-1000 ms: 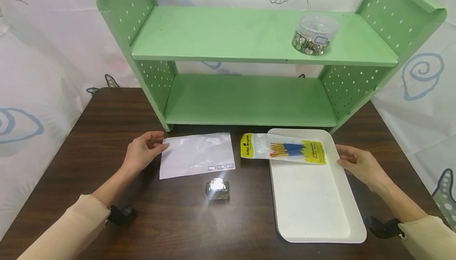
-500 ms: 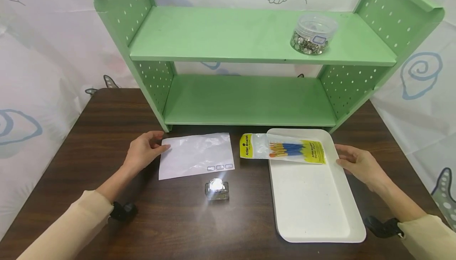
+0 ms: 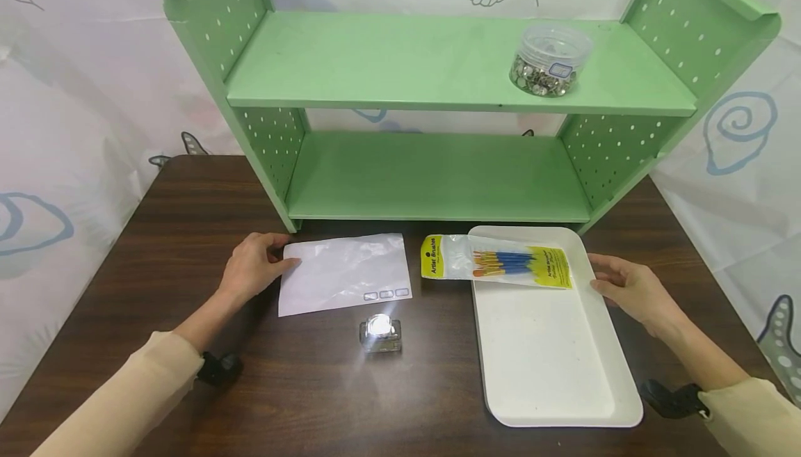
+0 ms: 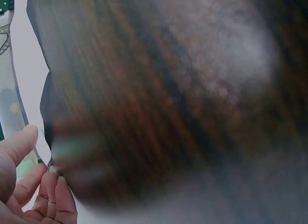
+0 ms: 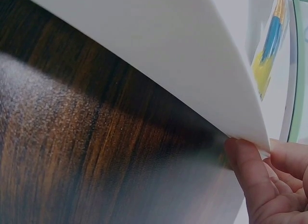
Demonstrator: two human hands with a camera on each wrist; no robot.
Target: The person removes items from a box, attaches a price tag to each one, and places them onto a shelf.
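The left hand pinches the left edge of a white sheet of paper between thumb and fingers. Small printed labels mark the sheet's lower right corner. In the left wrist view, the paper appears almost edge-on beside the thumb. On the other side, the right hand holds the right rim of a white tray. Close up, thumb and fingers meet at the tray's edge. A clear pack of artist brushes, yellow at both ends, lies across the tray's far end and overhangs its left rim.
A small clear glass object with a shiny top stands in front of the paper. Behind is a green two-level shelf. A clear jar of small metal pieces stands on its upper level. All rests on a dark wooden table.
The left hand and forearm have shifted very slightly right. The paper, tray and right hand look the same, apart from a slight shift of the whole head view.
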